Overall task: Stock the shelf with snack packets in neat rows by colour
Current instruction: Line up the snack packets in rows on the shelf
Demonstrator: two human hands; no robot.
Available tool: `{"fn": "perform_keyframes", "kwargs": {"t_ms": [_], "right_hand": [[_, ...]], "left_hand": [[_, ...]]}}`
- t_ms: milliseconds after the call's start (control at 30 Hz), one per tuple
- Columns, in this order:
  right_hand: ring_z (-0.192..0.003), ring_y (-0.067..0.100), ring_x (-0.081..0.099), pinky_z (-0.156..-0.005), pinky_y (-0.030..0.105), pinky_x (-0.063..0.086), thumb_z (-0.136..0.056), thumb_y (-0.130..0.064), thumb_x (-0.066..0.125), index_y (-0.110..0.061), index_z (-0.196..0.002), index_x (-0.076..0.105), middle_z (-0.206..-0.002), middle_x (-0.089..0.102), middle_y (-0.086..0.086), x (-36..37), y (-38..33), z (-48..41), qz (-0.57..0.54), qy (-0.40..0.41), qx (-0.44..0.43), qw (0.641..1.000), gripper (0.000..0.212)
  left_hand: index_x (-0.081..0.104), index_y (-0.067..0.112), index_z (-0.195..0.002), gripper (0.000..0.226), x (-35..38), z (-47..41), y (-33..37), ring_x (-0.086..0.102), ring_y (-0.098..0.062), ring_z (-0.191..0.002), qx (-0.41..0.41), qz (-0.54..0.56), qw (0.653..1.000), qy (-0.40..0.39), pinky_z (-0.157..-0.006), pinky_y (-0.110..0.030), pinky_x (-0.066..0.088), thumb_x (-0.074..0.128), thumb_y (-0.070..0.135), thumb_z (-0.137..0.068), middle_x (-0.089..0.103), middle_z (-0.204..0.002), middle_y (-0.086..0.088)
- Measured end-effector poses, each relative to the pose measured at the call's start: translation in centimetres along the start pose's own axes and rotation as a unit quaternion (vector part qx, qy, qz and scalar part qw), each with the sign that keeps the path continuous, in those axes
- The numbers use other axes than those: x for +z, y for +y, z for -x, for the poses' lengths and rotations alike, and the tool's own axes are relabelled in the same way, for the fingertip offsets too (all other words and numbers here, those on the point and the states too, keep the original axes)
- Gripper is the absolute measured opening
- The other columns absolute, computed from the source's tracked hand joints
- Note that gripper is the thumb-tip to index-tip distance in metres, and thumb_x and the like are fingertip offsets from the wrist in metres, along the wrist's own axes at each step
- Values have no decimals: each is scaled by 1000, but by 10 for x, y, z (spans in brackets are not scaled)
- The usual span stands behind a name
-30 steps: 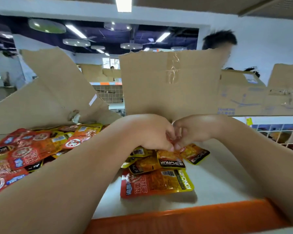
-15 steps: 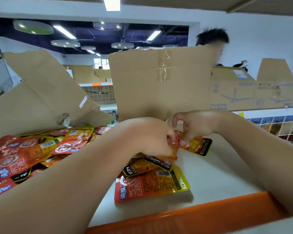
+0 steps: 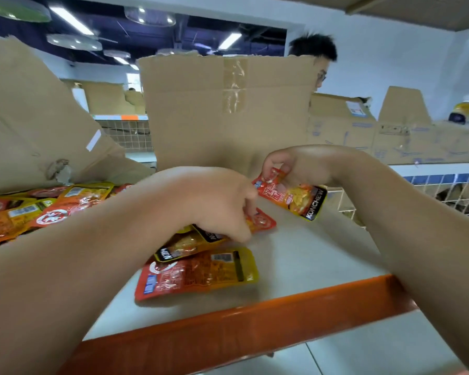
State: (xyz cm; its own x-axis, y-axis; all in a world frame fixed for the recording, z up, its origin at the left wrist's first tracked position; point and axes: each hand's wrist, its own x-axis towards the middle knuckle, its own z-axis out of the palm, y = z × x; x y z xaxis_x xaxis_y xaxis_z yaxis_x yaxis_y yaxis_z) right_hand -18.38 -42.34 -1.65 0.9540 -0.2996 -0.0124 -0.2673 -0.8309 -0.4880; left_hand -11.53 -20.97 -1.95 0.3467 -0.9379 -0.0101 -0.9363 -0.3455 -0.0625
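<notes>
Your left hand (image 3: 214, 204) is smeared, and its fingertips curl out of sight beneath the knuckles, so you cannot tell whether they pinch the red packet (image 3: 263, 221) or only press on it; just one corner of that packet shows. The yellow packets (image 3: 182, 246) under your left palm are half covered. Left of your left forearm, the packet pile (image 3: 38, 209) runs off the edge. Your right hand (image 3: 298, 169) covers the top of the orange packet (image 3: 295, 197) it pinches. Beyond it, the cardboard flap (image 3: 201, 117) hides all but another person's head (image 3: 313, 47).
</notes>
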Motion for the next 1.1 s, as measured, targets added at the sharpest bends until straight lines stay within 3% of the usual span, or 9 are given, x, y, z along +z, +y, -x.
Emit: {"fn": "perform_keyframes", "kwargs": {"t_ms": [100,233,333,433,567,733,900,967,1100], "right_hand": [[-74,23,58,-68,35,45,-77,-4,73,-28,-97,67,-91,69,11,-13,14,23,-15,72,-15,997,32],[-73,27,59,-66,43,48,-59,-13,71,-25,-92,65,-95,67,23,-32,58,80,-128,155,-35,979,36],[-73,29,62,-65,41,51,-69,0,74,-21,-93,61,-94,67,27,-45,109,135,-206,222,-24,953,34],[-72,29,69,-63,41,56,-83,6,70,-24,-94,60,-84,72,10,-51,164,190,-221,261,12,940,34],[-77,26,72,-71,45,60,-84,2,73,-29,-97,62,-85,73,1,-52,242,261,-221,258,56,939,35],[-82,33,73,-74,52,62,-82,3,74,-32,-97,63,-95,72,8,-35,324,323,-246,259,110,928,39],[-74,19,69,-67,45,59,-86,-5,73,-39,-103,62,-96,70,2,-1,382,340,-240,246,143,928,40],[-81,17,67,-68,41,57,-86,-7,72,-45,-106,57,-98,68,0,15,400,335,-242,213,154,934,46],[-86,10,66,-66,24,56,-85,3,71,-36,-122,52,-108,67,2,45,433,313,-249,172,194,933,57]], "left_hand": [[65,45,-114,41,-10,-3,8,62,-9,-83,-23,35,998,46,-77,-30,57,76,45,-74,65,-104,14],[64,45,-113,39,-24,-16,43,64,-8,-83,-25,43,996,77,-80,-33,58,74,44,-76,67,-103,15],[65,44,-115,38,-29,-37,93,64,-9,-86,-8,71,993,91,-74,-28,56,74,42,-78,65,-107,16],[67,43,-114,38,-28,-64,157,66,-11,-87,8,120,988,100,-80,-31,58,75,40,-77,66,-107,14],[65,43,-115,40,-19,-98,254,65,-10,-80,25,153,981,120,-67,-26,52,74,43,-77,67,-96,12],[61,44,-124,46,36,-132,351,56,0,-74,24,199,972,121,-57,-25,44,74,44,-80,57,-95,17],[63,46,-113,41,125,-153,393,65,-5,-70,-11,301,947,109,-55,-31,57,75,31,-77,68,-95,11],[64,46,-113,42,156,-160,399,66,-8,-67,-31,325,939,105,-51,-30,55,73,31,-76,68,-91,9],[64,40,-119,46,209,-174,399,63,-19,-85,-71,299,946,104,-71,-31,52,71,38,-73,63,-101,5]]}}
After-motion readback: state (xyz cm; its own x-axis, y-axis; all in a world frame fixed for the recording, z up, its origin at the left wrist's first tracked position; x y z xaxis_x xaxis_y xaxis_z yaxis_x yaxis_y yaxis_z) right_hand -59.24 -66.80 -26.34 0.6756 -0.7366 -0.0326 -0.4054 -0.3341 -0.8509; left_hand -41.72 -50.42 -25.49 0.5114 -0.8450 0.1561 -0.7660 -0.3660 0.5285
